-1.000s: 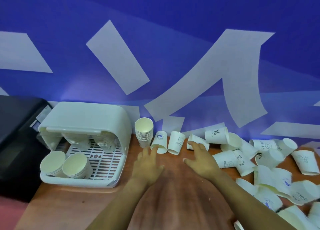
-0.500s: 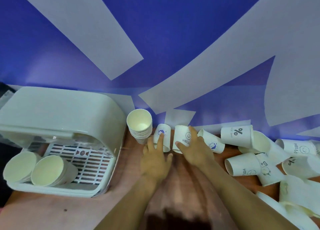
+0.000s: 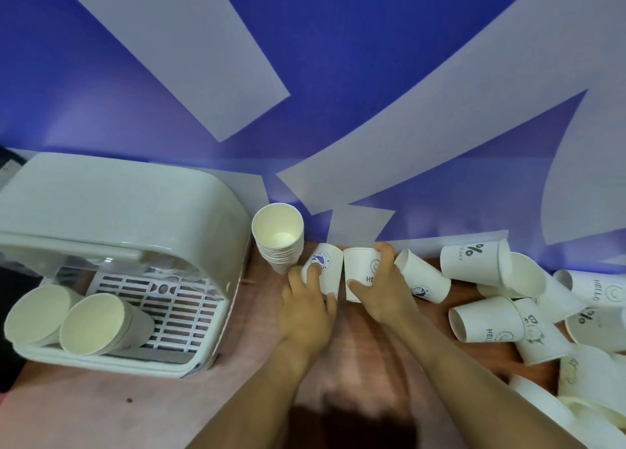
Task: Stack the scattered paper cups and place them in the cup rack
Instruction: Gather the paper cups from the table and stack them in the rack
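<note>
Two white paper cups stand upside down side by side near the wall. My left hand (image 3: 306, 308) grips the left one, a cup with a blue round logo (image 3: 327, 272). My right hand (image 3: 381, 291) grips the right one, a "HELLO" cup (image 3: 359, 262). Just left of them an upright stack of cups (image 3: 278, 237) stands beside the white cup rack (image 3: 210, 245). Two cup stacks (image 3: 91, 323) lie on their sides on the rack's slatted tray. Several loose cups (image 3: 487, 325) lie scattered to the right.
The rack has a domed cover, open at the front, and sits at the left of the wooden table (image 3: 101, 408). A blue wall with pale shapes (image 3: 338, 93) rises right behind the cups. A dark object (image 3: 10, 157) shows at the far left edge.
Both hands reached forward from the bare table to the two upside-down cups and closed around them. The camera came closer and tilted down.
</note>
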